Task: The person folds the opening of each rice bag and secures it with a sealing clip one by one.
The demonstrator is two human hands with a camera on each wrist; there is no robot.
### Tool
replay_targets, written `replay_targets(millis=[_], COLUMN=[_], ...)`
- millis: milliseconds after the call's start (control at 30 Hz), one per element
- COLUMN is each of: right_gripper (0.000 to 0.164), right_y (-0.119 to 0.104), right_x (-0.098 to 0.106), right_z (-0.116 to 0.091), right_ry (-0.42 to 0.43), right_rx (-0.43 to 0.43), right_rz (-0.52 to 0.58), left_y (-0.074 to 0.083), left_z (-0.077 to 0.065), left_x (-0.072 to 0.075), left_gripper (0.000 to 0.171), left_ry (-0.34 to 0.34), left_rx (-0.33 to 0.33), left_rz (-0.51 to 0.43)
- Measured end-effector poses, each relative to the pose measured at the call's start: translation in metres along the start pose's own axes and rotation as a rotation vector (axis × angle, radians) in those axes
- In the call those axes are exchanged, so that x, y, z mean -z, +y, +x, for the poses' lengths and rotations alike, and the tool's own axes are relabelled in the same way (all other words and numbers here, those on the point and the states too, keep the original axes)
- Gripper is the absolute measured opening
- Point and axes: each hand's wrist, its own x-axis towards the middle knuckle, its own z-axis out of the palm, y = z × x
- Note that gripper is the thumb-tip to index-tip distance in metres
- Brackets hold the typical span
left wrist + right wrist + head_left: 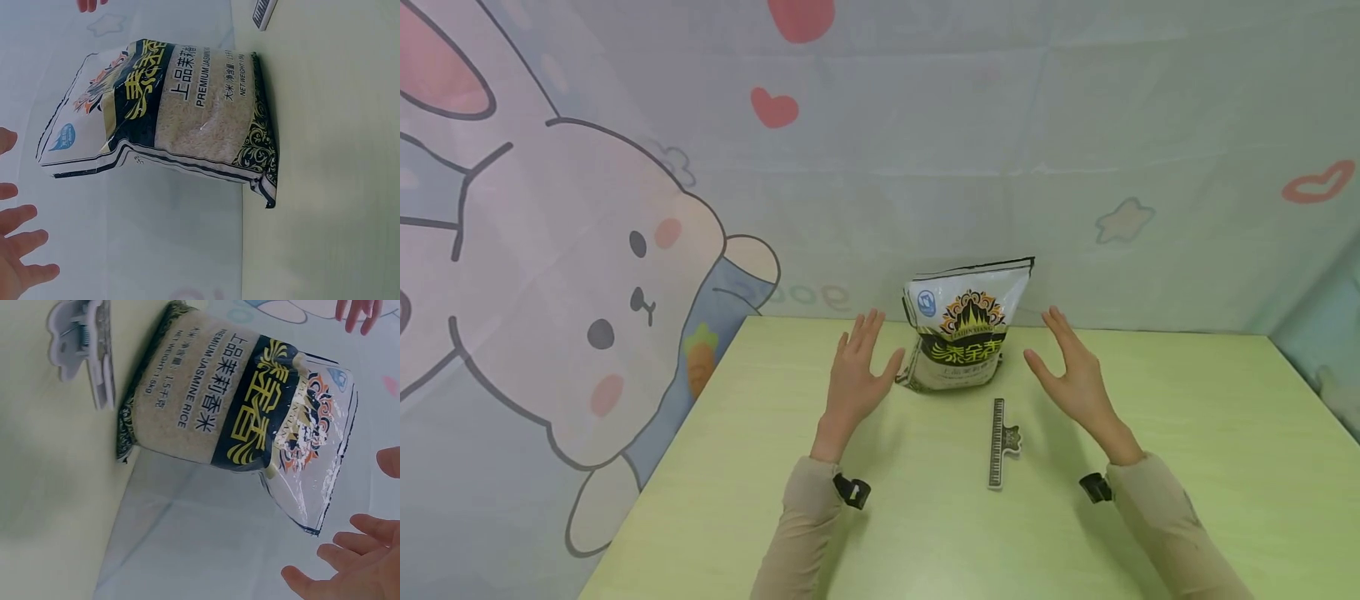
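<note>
A bag of jasmine rice (966, 333) stands upright near the back edge of the table, its white top leaning a little to the right. The printed front and the rice grains behind clear plastic show in both wrist views. My left hand (856, 371) is raised just left of the bag, fingers straight and thumb spread. On the other side my right hand (1078, 383) mirrors it, apart from the bag and holding nothing. Between the forearms, in front of the bag, lies a bag clip (997, 443) with a ruler-marked bar and a grey bear-shaped handle.
The pale green table (1210, 467) reaches back to a cloth backdrop (1150, 108) printed with a rabbit, hearts and stars. A dark band (852, 491) sits on the left wrist, another dark band (1096, 487) on the right.
</note>
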Motion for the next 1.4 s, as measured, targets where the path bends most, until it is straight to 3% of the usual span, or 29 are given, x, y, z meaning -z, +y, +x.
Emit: replay_targets(millis=[400, 700, 900, 1100, 1333, 1400], right_gripper=[0.056, 0.052, 0.046, 0.041, 0.040, 0.039], right_y=[-0.008, -0.012, -0.028, -0.053, -0.021, -0.021], right_x=[0.002, -0.002, 0.000, 0.004, -0.017, -0.018], right_z=[0.017, 0.029, 0.038, 0.047, 0.061, 0.063], right_ry=[-0.018, 0.013, 0.034, 0.019, 0.005, -0.001], right_rx=[0.017, 0.080, 0.119, 0.115, 0.093, 0.095], right_rz=[0.061, 0.140, 0.183, 0.208, 0.219, 0.206], left_y=[-0.004, -0.006, -0.006, -0.005, -0.006, -0.007], left_z=[0.012, 0.019, 0.024, 0.029, 0.033, 0.033], left_x=[-0.008, -0.016, -0.020, -0.024, -0.031, -0.033], left_gripper=[0.050, 0.043, 0.042, 0.046, 0.047, 0.047], left_ry=[0.129, 0.195, 0.184, 0.101, 0.033, 0.027], left_rx=[-0.107, -0.123, -0.072, 0.035, 0.111, 0.126], left_rz=[-0.122, -0.169, -0.232, -0.317, -0.340, -0.357])
